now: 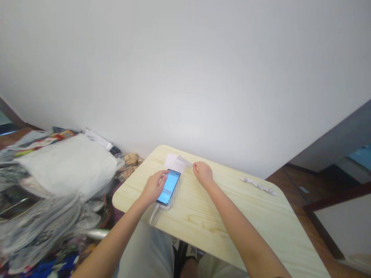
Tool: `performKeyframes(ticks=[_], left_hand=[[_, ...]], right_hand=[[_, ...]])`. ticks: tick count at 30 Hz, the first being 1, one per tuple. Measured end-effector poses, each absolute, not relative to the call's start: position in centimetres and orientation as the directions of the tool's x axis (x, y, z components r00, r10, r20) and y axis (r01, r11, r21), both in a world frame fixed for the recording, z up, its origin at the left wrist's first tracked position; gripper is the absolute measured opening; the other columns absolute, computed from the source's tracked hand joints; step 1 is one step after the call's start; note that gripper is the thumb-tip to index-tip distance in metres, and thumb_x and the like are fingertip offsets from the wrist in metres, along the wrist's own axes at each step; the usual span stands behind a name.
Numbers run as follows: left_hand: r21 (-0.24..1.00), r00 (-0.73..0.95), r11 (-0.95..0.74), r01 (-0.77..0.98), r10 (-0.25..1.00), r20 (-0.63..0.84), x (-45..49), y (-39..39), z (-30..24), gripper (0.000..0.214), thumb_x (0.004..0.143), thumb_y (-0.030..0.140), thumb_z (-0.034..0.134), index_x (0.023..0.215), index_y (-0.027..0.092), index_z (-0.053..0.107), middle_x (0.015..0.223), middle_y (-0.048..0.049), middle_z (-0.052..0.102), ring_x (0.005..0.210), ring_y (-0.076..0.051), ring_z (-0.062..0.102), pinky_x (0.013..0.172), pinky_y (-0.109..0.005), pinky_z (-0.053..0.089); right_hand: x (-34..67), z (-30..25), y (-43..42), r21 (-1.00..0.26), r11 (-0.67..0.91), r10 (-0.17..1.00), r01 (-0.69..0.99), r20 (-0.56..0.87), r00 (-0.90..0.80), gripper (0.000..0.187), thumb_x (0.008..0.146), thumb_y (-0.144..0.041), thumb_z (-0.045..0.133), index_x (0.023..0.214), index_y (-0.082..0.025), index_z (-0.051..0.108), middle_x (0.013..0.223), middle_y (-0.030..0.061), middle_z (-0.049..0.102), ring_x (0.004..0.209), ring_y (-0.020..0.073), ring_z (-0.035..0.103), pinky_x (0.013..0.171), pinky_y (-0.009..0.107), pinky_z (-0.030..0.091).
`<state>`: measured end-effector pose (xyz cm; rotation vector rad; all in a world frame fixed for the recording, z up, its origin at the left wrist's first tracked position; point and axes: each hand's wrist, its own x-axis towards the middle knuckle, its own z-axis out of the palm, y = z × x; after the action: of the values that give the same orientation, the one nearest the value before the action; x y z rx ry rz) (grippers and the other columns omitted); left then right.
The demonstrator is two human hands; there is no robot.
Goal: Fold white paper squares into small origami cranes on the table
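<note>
Head view: right hand [203, 174] curled, fingertips pinching right tip of white paper [171, 160]; paper stretches left from them. Left hand [153, 189] bent along left edge of lit smartphone [168, 188], phone just right of fingers; whether gripping, cannot tell.

Plain white wall [185, 77] takes up most of what I see, light on it soft, brightest abt mid-wall. Lt. wood-grain table [197, 212] w/ rounded corners stands right by it. Off to the R, past the wall's edge, dk brown wood floor [290, 189] shows, w/ a greyer wall section [344, 135] in shade beyond. Also R: pale panel [344, 224] in dk reddish frame [330, 199]; can't tell if door or furn. On L, big heap of clear plastic bags [43, 220] & misc. stuff, lg white sack [72, 166] on top.
</note>
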<state>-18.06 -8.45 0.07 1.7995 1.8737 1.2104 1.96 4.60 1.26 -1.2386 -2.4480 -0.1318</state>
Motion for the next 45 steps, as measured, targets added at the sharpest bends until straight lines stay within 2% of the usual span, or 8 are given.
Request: performKeyframes(ticks=[6, 10, 17, 23, 27, 30, 34, 45], left_hand=[[0.637, -0.151, -0.112, 0.763, 0.927, 0.344, -17.9, -8.3, 0.5, 0.034, 0.086, 0.032, 0.033, 0.105, 0.017, 0.056, 0.103, -0.0079, 0.065, 0.096, -0.021, 0.059, 0.086, -0.036, 0.045], [0.575, -0.122, -0.132, 0.807, 0.916, 0.382, -17.7, -8.0, 1.1, 0.034, 0.086, 0.032, 0.033, 0.103, 0.016, 0.058, 0.103, -0.0080, 0.064, 0.099, -0.021, 0.058, 0.088, -0.036, 0.043], [0.493, -0.012, -0.207, 0.845, 0.914, 0.404, -13.7, -8.0, 2.5, 0.027, 0.083, 0.027, 0.040, 0.103, 0.018, 0.056, 0.103, -0.0080, 0.064, 0.097, -0.023, 0.057, 0.087, -0.039, 0.041], [0.502, 0.311, -0.463, 0.730, 0.880, 0.359, -6.2, -9.2, 1.2, 0.036, 0.075, 0.017, 0.054, 0.110, 0.023, 0.053, 0.118, -0.0069, 0.055, 0.112, -0.021, 0.047, 0.096, -0.040, 0.035], [0.594, 0.246, -0.392, 0.703, 0.917, 0.314, -3.5, -7.9, -0.8, 0.046, 0.074, 0.026, 0.057, 0.119, 0.019, 0.047, 0.129, -0.0123, 0.046, 0.118, -0.025, 0.042, 0.098, -0.043, 0.032], [0.716, 0.112, -0.275, 0.641, 0.957, 0.266, -3.0, -5.8, -1.7, 0.046, 0.079, 0.027, 0.050, 0.122, 0.013, 0.043, 0.123, -0.0153, 0.051, 0.114, -0.024, 0.047, 0.096, -0.041, 0.035], [0.846, 0.222, -0.235, 0.478, 0.965, 0.143, -2.9, -3.9, -1.4, 0.035, 0.077, 0.027, 0.049, 0.111, 0.016, 0.051, 0.099, -0.0078, 0.065, 0.088, -0.019, 0.061, 0.079, -0.033, 0.047], [0.787, 0.249, -0.394, 0.475, 0.918, 0.309, -2.7, -4.4, -0.4, 0.016, 0.077, 0.020, 0.047, 0.079, 0.018, 0.063, 0.080, -0.0036, 0.066, 0.077, -0.017, 0.060, 0.071, -0.029, 0.046]], right_hand=[[5.5, 2.1, 3.1, -0.184, 0.632, 0.705, 0.752, 0.540, -0.460, 0.019, 0.084, -0.020, 0.041, 0.082, -0.017, 0.060, 0.082, 0.0060, 0.064, 0.081, 0.0175, 0.055, 0.075, 0.029, 0.037], [7.8, 2.1, 1.4, -0.399, 0.622, 0.750, 0.673, 0.551, -0.367, 0.019, 0.082, -0.023, 0.041, 0.081, -0.017, 0.059, 0.080, 0.0062, 0.064, 0.078, 0.0171, 0.056, 0.073, 0.028, 0.040], [12.3, 0.1, -0.6, -0.907, 0.200, 0.973, 0.371, 0.139, -0.185, 0.028, 0.076, -0.039, 0.044, 0.076, -0.015, 0.058, 0.063, 0.0031, 0.061, 0.052, 0.0129, 0.055, 0.051, 0.024, 0.044], [16.7, -0.7, -2.2, -0.892, 0.036, 0.982, 0.450, -0.052, -0.181, 0.026, 0.073, -0.036, 0.047, 0.063, -0.015, 0.056, 0.047, -0.0019, 0.052, 0.042, 0.0103, 0.046, 0.045, 0.021, 0.037], [18.8, -0.3, -3.5, -0.844, 0.138, 0.975, 0.518, 0.025, -0.219, 0.025, 0.076, -0.033, 0.044, 0.063, -0.016, 0.055, 0.050, -0.0024, 0.051, 0.047, 0.0105, 0.046, 0.047, 0.021, 0.035], [20.1, 0.2, -4.1, -0.809, 0.262, 0.952, 0.526, 0.127, -0.279, 0.023, 0.078, -0.033, 0.044, 0.070, -0.016, 0.057, 0.063, -0.0004, 0.056, 0.058, 0.0116, 0.049, 0.054, 0.021, 0.038], [21.3, 0.8, -4.2, -0.789, 0.301, 0.946, 0.535, 0.175, -0.274, 0.022, 0.079, -0.032, 0.045, 0.074, -0.015, 0.058, 0.068, 0.0006, 0.058, 0.063, 0.0122, 0.051, 0.058, 0.022, 0.040], [21.0, 0.5, -4.1, -0.814, 0.331, 0.941, 0.478, 0.251, -0.226, 0.014, 0.074, -0.022, 0.051, 0.080, -0.017, 0.062, 0.080, 0.0048, 0.065, 0.074, 0.0160, 0.059, 0.067, 0.028, 0.047]])
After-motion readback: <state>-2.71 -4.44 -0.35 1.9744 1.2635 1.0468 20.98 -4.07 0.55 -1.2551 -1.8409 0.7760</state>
